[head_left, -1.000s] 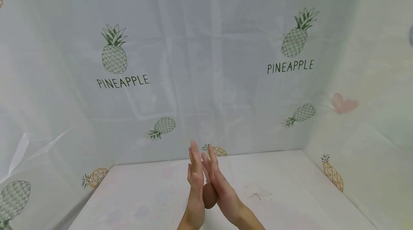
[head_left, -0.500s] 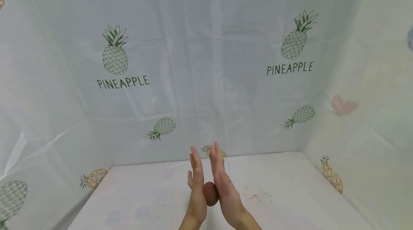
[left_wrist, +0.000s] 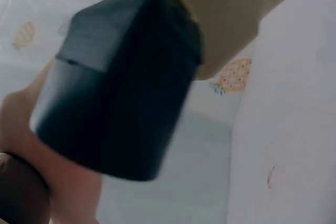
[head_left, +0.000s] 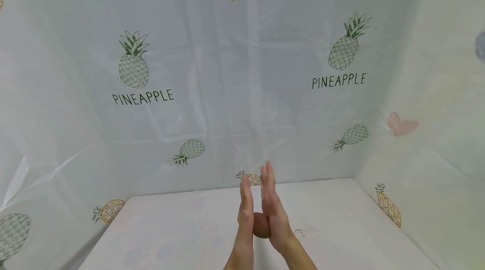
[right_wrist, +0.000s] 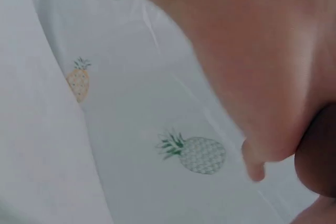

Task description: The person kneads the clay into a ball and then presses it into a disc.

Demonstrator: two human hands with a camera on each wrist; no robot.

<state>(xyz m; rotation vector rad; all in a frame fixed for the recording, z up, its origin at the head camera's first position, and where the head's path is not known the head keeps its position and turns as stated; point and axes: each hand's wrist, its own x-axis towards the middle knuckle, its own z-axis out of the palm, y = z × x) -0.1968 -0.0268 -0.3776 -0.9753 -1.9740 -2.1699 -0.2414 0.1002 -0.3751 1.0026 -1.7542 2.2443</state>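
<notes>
A smooth brown ball [head_left: 261, 225], possibly clay, is pressed between two flat palms in the head view. My left hand [head_left: 246, 211] touches its left side, fingers straight and pointing away from me. Against the other side rests my right hand [head_left: 273, 211], its fingers extended too and reaching slightly farther. In the left wrist view the brown ball [left_wrist: 23, 190] shows only at the lower left corner. The right wrist view has the brown ball [right_wrist: 320, 153] at its right edge, beside the palm of the right hand [right_wrist: 247, 61]. The palms hide its contact sides.
Below the hands lies a white tabletop [head_left: 166, 228] with faint marks [head_left: 303, 232] to the right. White sheeting [head_left: 235, 93] printed with pineapples surrounds the table at the back and sides. A dark cuff-like object [left_wrist: 121, 93] blocks much of the left wrist view.
Both hands and the brown ball have shifted right. The right hand has slid forward relative to the left, and its fingers, which leaned left, stand straighter.
</notes>
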